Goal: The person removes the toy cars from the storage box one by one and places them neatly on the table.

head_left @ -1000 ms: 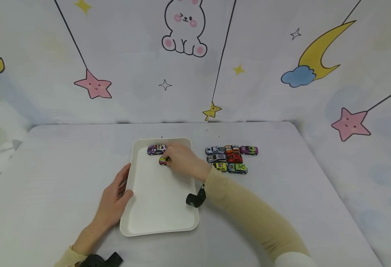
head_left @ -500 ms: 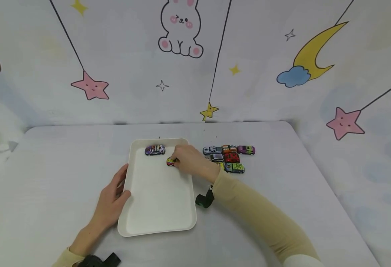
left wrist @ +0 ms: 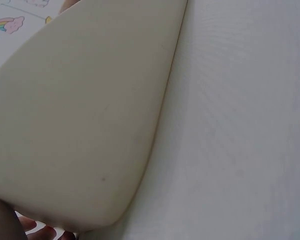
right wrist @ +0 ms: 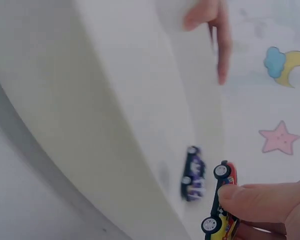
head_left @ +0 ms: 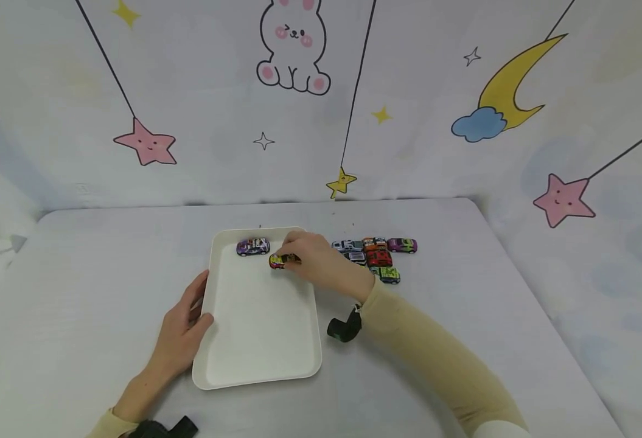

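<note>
My right hand [head_left: 321,261] pinches a red and yellow toy car [head_left: 278,261] over the upper part of a white tray [head_left: 255,340]. In the right wrist view, thumb and fingers grip this car [right wrist: 222,200] by its sides, its wheels facing the camera. A purple toy car [head_left: 252,246] stands near the tray's far edge, just left of the held one. My left hand [head_left: 181,328] grips the tray's left rim, thumb over it and fingers along the outside. The left wrist view shows the tray wall [left wrist: 90,115] and some fingers at its edge.
Right of the tray, several toy cars stand close together in rows, among them a red car [head_left: 379,258], an orange car [head_left: 374,244] and a purple-green car [head_left: 402,245]. My right forearm partly hides this group. A printed white cloth [head_left: 419,152] hangs behind the table.
My right hand has shifted right, away from the purple car, with the red and yellow car still pinched. More of that car shows now. The left hand stays at the tray's rim.
</note>
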`<action>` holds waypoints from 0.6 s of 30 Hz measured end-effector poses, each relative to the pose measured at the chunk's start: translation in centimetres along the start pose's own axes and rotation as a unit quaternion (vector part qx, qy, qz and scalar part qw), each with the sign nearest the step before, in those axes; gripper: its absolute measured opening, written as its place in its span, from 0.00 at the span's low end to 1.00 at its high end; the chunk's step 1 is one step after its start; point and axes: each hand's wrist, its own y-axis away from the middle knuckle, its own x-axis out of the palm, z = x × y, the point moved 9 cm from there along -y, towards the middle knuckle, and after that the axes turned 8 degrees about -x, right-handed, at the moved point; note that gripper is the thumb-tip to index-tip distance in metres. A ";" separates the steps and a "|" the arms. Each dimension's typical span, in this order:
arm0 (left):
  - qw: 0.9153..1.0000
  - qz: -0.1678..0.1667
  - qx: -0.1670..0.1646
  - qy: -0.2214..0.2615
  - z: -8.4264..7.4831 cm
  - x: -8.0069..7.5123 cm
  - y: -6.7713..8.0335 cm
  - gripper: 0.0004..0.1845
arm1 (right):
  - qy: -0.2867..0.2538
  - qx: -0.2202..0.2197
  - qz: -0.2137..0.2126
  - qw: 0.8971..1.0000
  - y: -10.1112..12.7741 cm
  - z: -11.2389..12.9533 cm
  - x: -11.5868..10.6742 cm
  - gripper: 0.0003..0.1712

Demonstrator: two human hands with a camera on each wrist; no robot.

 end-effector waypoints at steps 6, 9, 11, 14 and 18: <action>1.000 0.001 -0.001 0.004 0.0 0.1 0.0 0.40 | 0.009 0.011 -0.016 1.000 1.5 -0.7 -2.1 0.16; 1.000 0.002 0.000 0.004 0.0 0.1 0.0 0.40 | 0.006 0.014 -0.022 1.000 2.2 -1.4 -2.6 0.16; 1.000 0.002 0.001 0.002 0.0 0.1 0.0 0.40 | 0.002 0.014 -0.022 1.000 2.7 -1.9 -2.8 0.17; 1.000 0.001 0.002 0.001 -0.1 0.1 0.0 0.40 | -0.008 0.021 -0.020 1.000 3.5 -2.7 -2.9 0.17; 1.000 -0.001 0.004 0.001 -0.1 0.1 0.0 0.41 | -0.018 0.038 -0.014 0.999 4.6 -3.7 -2.9 0.17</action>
